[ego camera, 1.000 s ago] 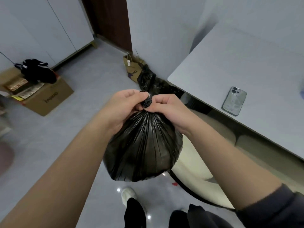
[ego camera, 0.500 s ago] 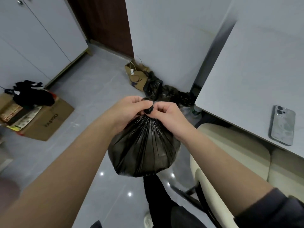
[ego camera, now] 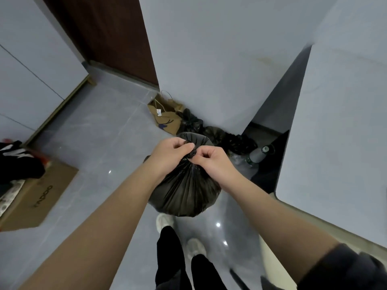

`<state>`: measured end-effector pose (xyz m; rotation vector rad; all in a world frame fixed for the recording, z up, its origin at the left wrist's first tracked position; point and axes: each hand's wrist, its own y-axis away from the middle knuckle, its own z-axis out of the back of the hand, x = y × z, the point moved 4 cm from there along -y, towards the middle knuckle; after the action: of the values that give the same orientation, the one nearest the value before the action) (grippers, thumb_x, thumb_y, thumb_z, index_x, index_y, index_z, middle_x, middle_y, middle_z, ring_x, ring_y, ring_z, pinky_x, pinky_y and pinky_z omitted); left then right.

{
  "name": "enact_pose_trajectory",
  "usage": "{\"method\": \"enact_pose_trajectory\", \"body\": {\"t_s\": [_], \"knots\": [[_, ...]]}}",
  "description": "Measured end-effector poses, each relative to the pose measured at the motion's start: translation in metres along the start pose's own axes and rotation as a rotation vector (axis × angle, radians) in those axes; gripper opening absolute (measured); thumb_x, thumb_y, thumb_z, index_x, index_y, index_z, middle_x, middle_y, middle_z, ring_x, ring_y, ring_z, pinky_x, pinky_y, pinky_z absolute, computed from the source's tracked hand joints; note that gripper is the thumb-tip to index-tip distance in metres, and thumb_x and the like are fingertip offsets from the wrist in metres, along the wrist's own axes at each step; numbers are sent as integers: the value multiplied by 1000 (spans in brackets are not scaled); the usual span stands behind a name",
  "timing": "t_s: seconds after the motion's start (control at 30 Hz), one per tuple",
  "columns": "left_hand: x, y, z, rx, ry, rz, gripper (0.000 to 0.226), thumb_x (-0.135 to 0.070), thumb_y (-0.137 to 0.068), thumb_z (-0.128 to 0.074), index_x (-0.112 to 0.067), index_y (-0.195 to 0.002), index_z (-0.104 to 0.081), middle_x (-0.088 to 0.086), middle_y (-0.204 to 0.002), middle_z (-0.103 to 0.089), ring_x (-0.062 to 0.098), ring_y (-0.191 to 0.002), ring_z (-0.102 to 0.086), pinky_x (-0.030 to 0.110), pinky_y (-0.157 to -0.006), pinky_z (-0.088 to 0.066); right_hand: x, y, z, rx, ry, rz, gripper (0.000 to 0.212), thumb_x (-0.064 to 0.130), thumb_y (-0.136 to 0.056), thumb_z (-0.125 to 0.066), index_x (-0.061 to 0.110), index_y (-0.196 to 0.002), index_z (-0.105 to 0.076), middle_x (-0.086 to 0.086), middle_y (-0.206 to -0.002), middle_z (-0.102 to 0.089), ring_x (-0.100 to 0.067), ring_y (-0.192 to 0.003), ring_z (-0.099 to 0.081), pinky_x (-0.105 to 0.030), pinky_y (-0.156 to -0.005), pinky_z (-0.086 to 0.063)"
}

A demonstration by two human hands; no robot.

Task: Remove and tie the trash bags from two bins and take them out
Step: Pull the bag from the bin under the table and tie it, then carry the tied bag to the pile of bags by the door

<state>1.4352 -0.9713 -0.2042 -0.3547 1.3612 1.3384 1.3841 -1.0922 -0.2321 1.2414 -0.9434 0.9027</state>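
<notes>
A full black trash bag (ego camera: 186,191) hangs in the air in front of me, above my feet. Its gathered neck ends in a small knot (ego camera: 191,153) at the top. My left hand (ego camera: 169,155) pinches the knot from the left and my right hand (ego camera: 211,162) pinches it from the right, fingertips nearly touching. More black trash bags (ego camera: 211,132) lie piled on the floor against the wall, just beyond my hands.
A brown paper bag (ego camera: 165,116) leans at the wall corner by the pile. A cardboard box (ego camera: 41,193) with dark clothes stands on the floor at left. A white table (ego camera: 339,143) fills the right side; bottles (ego camera: 258,154) lie under it. A dark brown door (ego camera: 109,38) is ahead.
The view has swung left and forward: the table with the phone slid out to the right, and the floor pile is closer. Both hands keep pinching the bag's knot.
</notes>
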Motion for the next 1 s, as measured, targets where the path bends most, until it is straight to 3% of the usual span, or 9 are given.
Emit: {"method": "enact_pose_trajectory", "body": {"t_s": [0.23,0.47,0.57,0.73,0.87,1.0], "knots": [[-9,-105,17,25,-133,-120,9,-23,-84,-67,-27,-91,-62,-8,-87,-66,11,-84,-63,28,-80,-51,-7,-88,5,-161,1,-54,37,9,-81,-68,15,-53,-46,3,-54,-40,-7,-54,-38,-26,-60,-33],[0,-207,14,136,-289,-93,20,-24,-79,-71,-21,-97,-64,-3,-95,-69,13,-90,-65,38,-87,-53,-42,-170,19,-274,72,-141,42,18,-81,-72,24,-46,-50,11,-50,-47,-8,-56,-44,-29,-64,-38],[7,-247,1,153,-323,-106,22,-22,-78,-71,-17,-99,-67,-2,-95,-69,11,-92,-64,34,-87,-53,-62,-199,31,-310,85,-176,43,19,-80,-72,27,-43,-52,14,-47,-49,-7,-55,-47,-28,-63,-40],[40,-313,-37,181,-353,-103,20,-21,-78,-71,-16,-98,-68,-2,-94,-70,11,-90,-64,31,-85,-52,-114,-246,53,-372,163,-227,39,23,-82,-70,18,-50,-49,-2,-61,-52,-12,-66,-49,-31,-67,-39],[83,-363,-70,172,-377,-140,20,-21,-90,-57,-17,-108,-66,-4,-103,-67,8,-95,-59,24,-84,-46,-174,-283,73,-457,262,-266,37,23,-80,-73,26,-52,-50,4,-99,-54,-10,-94,-51,-22,-83,-34],[145,-407,-94,134,-503,-106,29,-9,-90,-48,-14,-115,-62,2,-117,-56,14,-107,-53,20,-89,-36,-241,-313,88,-445,293,-320,36,22,-82,-71,23,-54,-49,4,-97,-56,-13,-93,-54,-25,-84,-39]]}}
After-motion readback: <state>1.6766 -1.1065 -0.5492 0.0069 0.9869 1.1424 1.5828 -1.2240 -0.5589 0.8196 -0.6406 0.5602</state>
